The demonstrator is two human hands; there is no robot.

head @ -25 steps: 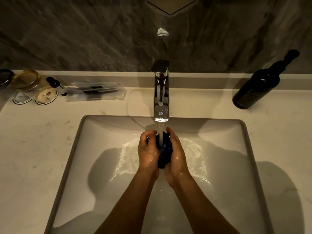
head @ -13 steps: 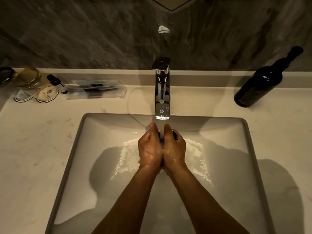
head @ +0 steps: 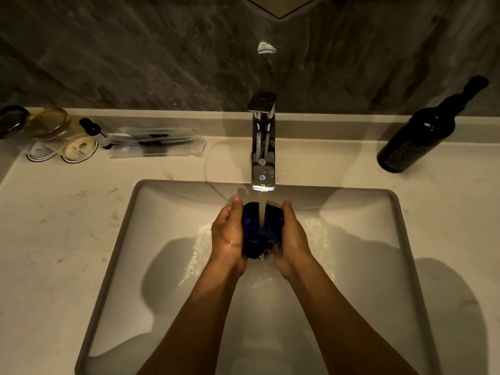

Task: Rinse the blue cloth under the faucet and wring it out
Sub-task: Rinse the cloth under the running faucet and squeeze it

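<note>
At ten o'clock on the counter [head: 54, 226] stand a glass jar [head: 51, 125] with a gold lid, a small dark dropper bottle [head: 93, 131] just beside it, and a clear packet [head: 157, 142] further right. The sink [head: 113, 266] fills the middle.

The left hand [head: 227, 234] cups the left side of the cloth [head: 257, 231], fingers curled round it, thumb pointing to twelve o'clock. The cloth, dark blue and bunched into a ball, sits between both palms over the basin, directly under the faucet [head: 263, 147] at twelve o'clock. The water stream [head: 262, 212] falls onto the middle of the cloth and splashes off below it. The right hand [head: 293, 239] cups the cloth's right side the same way, fingers curled against it.

At two o'clock a dark wine bottle [head: 422, 131] stands on the counter near the back wall [head: 135, 50], well apart from the sink.
</note>
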